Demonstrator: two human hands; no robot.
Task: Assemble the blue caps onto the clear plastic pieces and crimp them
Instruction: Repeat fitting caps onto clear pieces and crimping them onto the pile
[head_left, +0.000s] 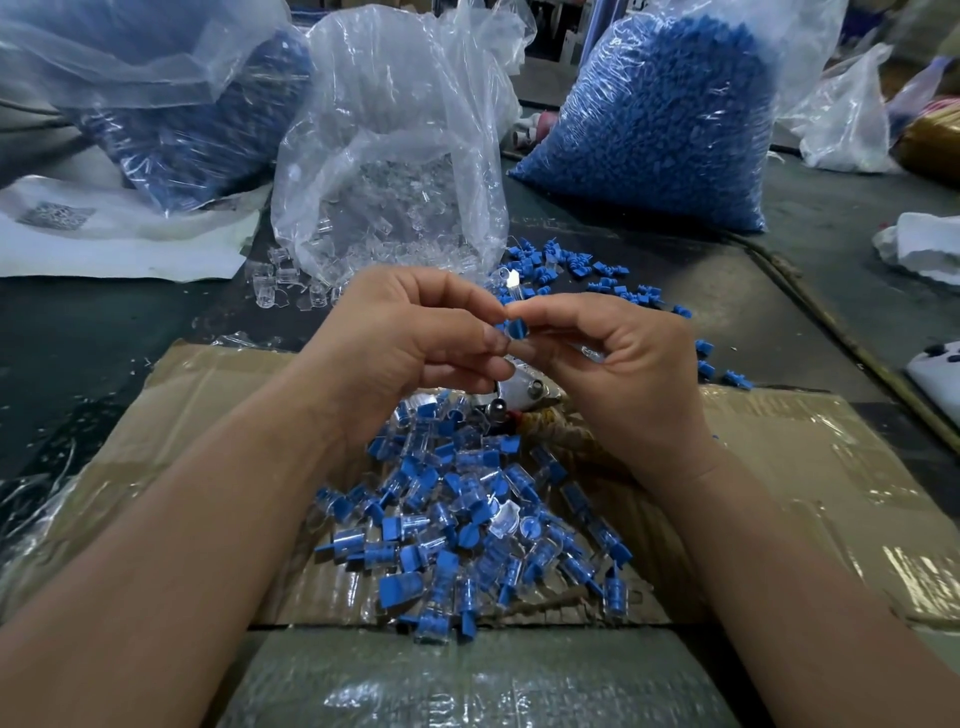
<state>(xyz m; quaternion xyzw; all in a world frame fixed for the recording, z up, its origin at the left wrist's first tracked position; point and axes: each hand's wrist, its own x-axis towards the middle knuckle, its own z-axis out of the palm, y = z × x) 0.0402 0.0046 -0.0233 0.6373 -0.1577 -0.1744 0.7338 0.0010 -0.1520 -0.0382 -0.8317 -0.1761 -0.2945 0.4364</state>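
My left hand (415, 332) and my right hand (618, 364) meet above the table, fingertips together. Between them sits a small blue cap (515, 328), pinched by the fingertips of both hands. A clear plastic piece (592, 354) shows in my right palm behind the curled fingers. Below my hands a pile of assembled blue-and-clear pieces (467, 514) lies on flattened cardboard (810, 467). A metal crimping tool (524, 392) with rope-wrapped handles lies under my hands, partly hidden. Loose blue caps (571, 265) are scattered beyond my fingers.
A clear bag of clear plastic pieces (395, 171) stands straight ahead, with a few spilled at its foot (280, 280). A bag full of blue caps (670, 119) stands to the right, another bag with blue parts (171, 104) to the left. A white cloth (924, 244) lies far right.
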